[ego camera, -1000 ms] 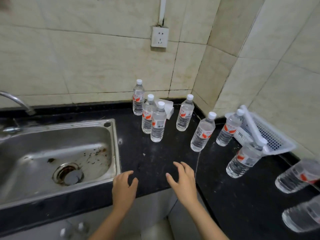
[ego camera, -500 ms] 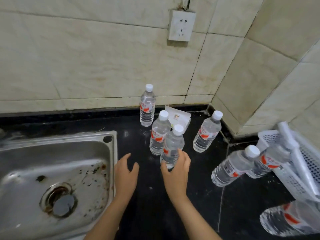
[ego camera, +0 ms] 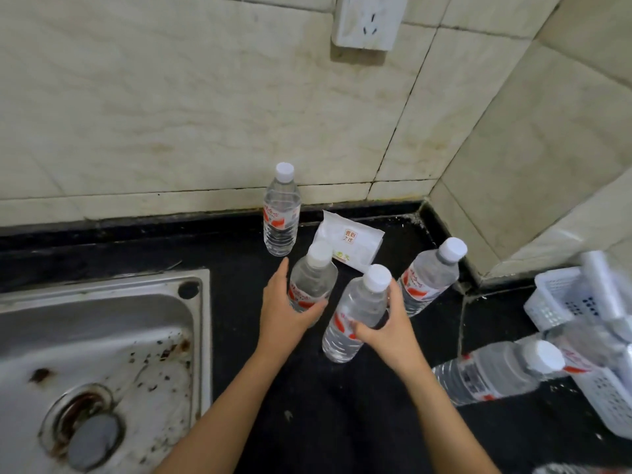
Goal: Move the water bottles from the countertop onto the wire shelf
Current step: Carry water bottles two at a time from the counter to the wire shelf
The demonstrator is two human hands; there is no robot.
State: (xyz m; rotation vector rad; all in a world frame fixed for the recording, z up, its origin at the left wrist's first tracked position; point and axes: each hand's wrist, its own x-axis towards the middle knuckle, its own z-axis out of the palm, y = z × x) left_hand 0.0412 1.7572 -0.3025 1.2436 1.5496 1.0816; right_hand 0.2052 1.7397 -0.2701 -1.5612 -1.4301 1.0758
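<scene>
Both Hands on Bottles

Now the black countertop (ego camera: 239, 261) meets tiled walls in a corner, with a stained steel sink (ego camera: 102, 336) leftward. Left hand (ego camera: 284, 313) wraps one water bottle (ego camera: 313, 278); right hand (ego camera: 390, 331) wraps another bottle (ego camera: 355, 313), fingers curled round each. A white basket (ego camera: 561, 295) sits at right.

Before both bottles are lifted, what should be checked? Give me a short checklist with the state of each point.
1. Left hand wrapped around its bottle: ok.
2. Right hand wrapped around its bottle: ok.
3. Caps on both held bottles: ok.
4. Neighbour bottle apart from right hand: not ok, very close.
5. White packet out of the way: ok.
6. Wire shelf free: cannot tell, not in view.
</scene>
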